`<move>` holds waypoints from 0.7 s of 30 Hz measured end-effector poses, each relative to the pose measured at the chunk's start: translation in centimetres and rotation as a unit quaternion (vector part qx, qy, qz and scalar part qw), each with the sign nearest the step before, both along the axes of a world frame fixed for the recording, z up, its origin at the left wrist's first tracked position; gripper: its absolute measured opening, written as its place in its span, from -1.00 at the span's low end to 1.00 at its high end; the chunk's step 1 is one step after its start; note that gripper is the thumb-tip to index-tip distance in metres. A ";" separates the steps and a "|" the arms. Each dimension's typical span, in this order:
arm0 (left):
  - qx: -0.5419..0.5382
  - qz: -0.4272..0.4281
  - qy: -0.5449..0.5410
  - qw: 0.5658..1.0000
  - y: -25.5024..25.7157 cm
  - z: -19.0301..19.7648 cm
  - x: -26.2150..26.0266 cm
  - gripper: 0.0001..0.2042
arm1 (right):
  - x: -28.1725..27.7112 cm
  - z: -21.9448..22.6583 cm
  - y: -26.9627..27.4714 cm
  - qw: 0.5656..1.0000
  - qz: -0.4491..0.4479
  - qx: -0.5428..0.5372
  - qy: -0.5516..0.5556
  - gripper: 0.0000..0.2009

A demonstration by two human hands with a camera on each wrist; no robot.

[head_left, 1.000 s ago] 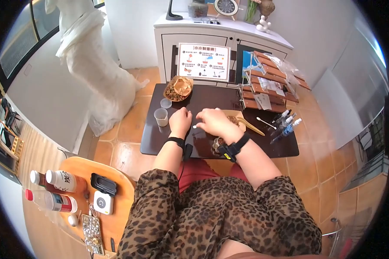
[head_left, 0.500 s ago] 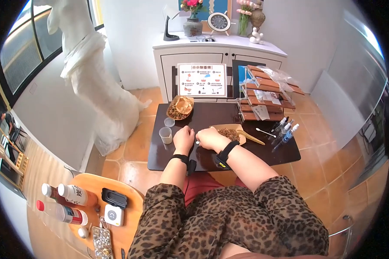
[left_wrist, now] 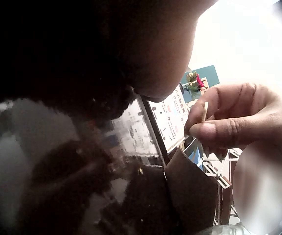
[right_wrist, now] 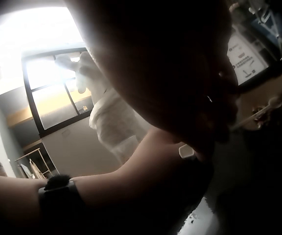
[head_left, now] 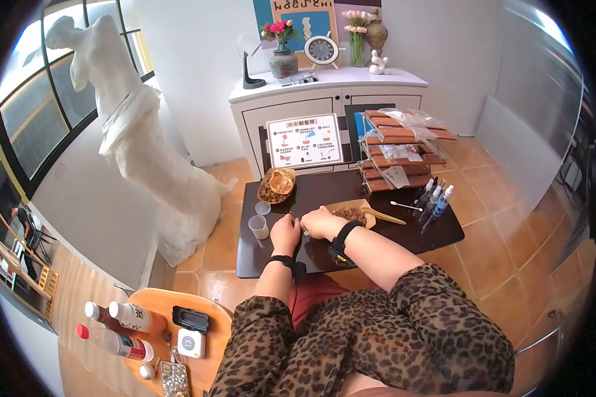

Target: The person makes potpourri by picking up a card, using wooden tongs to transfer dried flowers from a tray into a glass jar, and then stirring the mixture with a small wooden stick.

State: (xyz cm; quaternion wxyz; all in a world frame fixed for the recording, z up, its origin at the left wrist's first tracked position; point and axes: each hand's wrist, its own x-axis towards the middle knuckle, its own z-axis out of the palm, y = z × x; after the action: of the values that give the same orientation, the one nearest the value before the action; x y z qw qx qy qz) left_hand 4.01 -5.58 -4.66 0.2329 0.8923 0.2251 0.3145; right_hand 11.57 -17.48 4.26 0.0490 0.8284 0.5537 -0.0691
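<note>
My right hand (head_left: 319,222) pinches a thin white double-ended spoon (right_wrist: 249,121) between thumb and finger, at the left end of a paper tray (head_left: 371,218) of brown bits. In the right wrist view one small scoop end lies over the bits; the other squarish end (right_wrist: 186,151) sticks out behind the hand. My left hand (head_left: 285,233) rests on the dark table close beside the right, fingers loosely bent and mostly hidden. Left of it stands a clear plastic cup (head_left: 259,227), with a smaller cup (head_left: 263,208) behind.
A second paper tray (head_left: 276,187) of brown bits is at the back left. A tan scoop (head_left: 385,216), another white spoon (head_left: 406,206) and several spray bottles (head_left: 437,196) lie to the right. Behind are a printed sign (head_left: 304,140) and a wooden rack (head_left: 404,152).
My right hand has shifted from over the tray to its left end, closer to the left hand, uncovering the bits. The head view has tilted upward. The left hand stays on the table.
</note>
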 end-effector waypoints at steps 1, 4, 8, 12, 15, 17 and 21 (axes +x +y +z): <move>0.000 -0.004 0.003 1.000 0.0 0.1 -0.1 -0.75 | 0.2 0.0 -0.2 1.000 0.006 0.011 -0.013 -0.87; 0.007 -0.004 0.014 1.000 -0.2 0.2 -0.4 -0.74 | 0.8 0.6 -0.6 0.999 -0.003 0.045 0.001 -0.89; 0.024 -0.007 0.041 0.999 -0.3 0.1 -0.4 -0.72 | 1.0 2.1 -2.0 0.994 -0.017 0.106 0.016 -0.91; 0.072 -0.012 0.078 0.994 -0.6 0.4 -0.6 -0.69 | 2.9 3.2 -3.7 0.977 -0.038 0.198 0.065 -0.89; 0.075 -0.011 0.092 0.993 -0.5 0.3 -0.4 -0.66 | 4.3 3.9 -5.9 0.931 -0.063 0.344 0.108 -0.87; 0.069 -0.009 0.099 0.993 -0.5 0.2 -0.3 -0.64 | 4.5 5.7 -8.0 0.880 -0.104 0.417 0.203 -0.86; 0.086 -0.011 0.070 0.994 -0.6 0.2 -0.5 -0.69 | 7.2 5.1 -11.6 0.756 -0.189 0.553 0.295 -0.83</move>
State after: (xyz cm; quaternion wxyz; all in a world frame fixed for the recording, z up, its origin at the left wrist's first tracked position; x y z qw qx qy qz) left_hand 3.53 -6.18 -4.46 0.1426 0.9312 0.2033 0.2668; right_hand 18.74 -29.12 9.41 -0.5978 0.7373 0.3145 0.0002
